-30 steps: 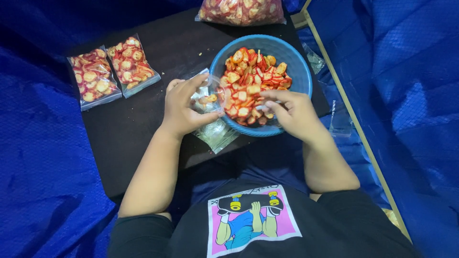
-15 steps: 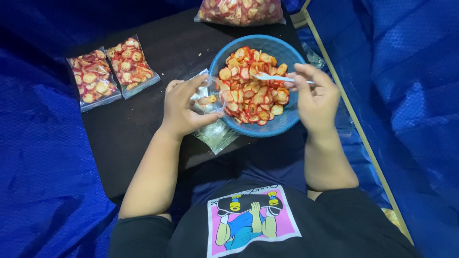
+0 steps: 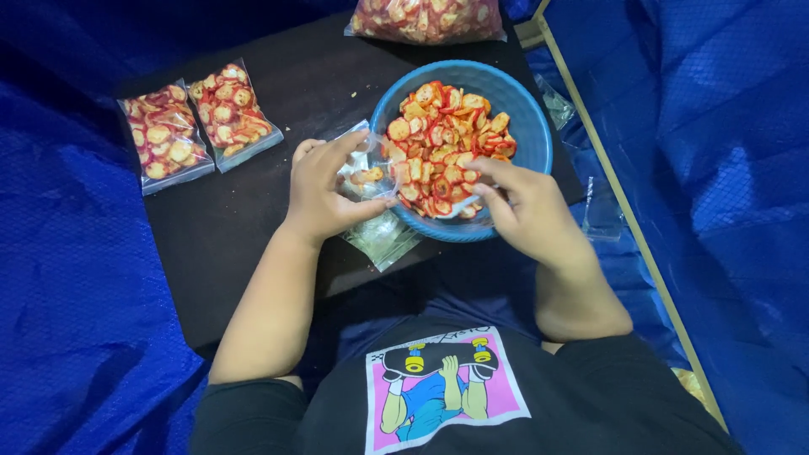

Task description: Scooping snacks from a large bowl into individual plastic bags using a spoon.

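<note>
A blue bowl (image 3: 529, 126) full of red and yellow round chips (image 3: 442, 139) sits on a dark table. My left hand (image 3: 324, 190) holds a clear plastic bag (image 3: 364, 173) open beside the bowl's left rim; a few chips lie inside it. My right hand (image 3: 522, 211) rests at the bowl's near rim, its fingers closed on a white spoon-like scoop (image 3: 459, 206) dipped among the chips.
Two sealed bags of chips (image 3: 198, 122) lie side by side at the table's left. A large bag of chips (image 3: 425, 18) lies at the far edge. Empty clear bags (image 3: 383, 240) lie under my left hand. Blue tarp (image 3: 725, 168) surrounds the dark table (image 3: 253, 227).
My right hand rose over the bowl's right side with the scoop, then came back down to the near rim. My left hand stayed put with the bag.
</note>
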